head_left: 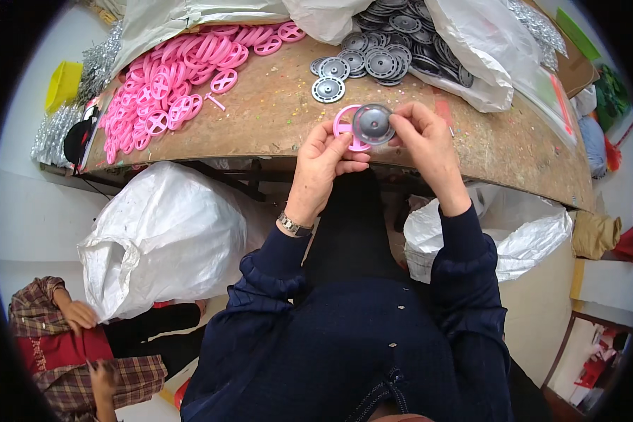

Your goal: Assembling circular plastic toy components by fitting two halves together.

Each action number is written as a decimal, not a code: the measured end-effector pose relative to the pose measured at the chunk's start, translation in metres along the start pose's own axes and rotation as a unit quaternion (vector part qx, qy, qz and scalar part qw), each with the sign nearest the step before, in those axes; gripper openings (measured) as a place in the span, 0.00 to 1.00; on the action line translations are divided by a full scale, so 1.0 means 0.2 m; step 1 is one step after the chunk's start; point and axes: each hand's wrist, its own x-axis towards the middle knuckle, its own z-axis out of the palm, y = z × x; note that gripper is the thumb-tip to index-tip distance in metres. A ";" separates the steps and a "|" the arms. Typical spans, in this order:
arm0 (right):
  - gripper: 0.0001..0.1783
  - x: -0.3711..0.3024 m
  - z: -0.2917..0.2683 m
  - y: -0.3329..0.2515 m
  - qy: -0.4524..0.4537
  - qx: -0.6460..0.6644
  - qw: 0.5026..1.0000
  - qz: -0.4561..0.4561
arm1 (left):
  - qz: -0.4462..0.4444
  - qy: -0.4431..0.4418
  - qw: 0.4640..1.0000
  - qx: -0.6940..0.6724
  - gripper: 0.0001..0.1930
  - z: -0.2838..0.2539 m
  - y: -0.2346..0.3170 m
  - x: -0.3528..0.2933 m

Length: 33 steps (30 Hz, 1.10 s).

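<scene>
Over the table's front edge my two hands are close together. Pinched in my left hand point(323, 158) is a pink plastic wheel ring point(344, 119) with spokes. My right hand point(427, 141) grips the right rim of a round grey plastic disc point(373, 124) with a raised centre. The disc overlaps the right part of the pink ring; whether the two touch I cannot tell. Farther off to the left lies a big heap of like pink rings point(160, 86). Beyond my hands, to the right, is a pile of grey discs point(380, 63), with the nearest disc point(328, 89) lying flat.
The worn wooden table point(260, 105) carries coloured specks and a small pink piece point(215, 102). White sacking point(471, 56) lies beside the grey pile. Below the table edge stand a full white sack point(165, 239) and another white sack point(499, 243). Another person point(77, 344) is at lower left.
</scene>
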 end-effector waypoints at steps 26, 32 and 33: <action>0.08 -0.33 -0.01 -0.10 -0.028 0.021 0.999 -0.014 | 0.110 -0.090 0.979 0.146 0.13 0.16 0.00 -0.17; 0.06 -0.36 0.03 -0.05 0.001 0.056 0.998 -0.040 | 0.114 -0.052 0.967 0.222 0.12 0.20 -0.02 -0.19; 0.06 -0.35 0.02 -0.03 0.003 0.065 0.998 -0.025 | 0.093 -0.044 0.971 0.217 0.12 0.21 -0.02 -0.18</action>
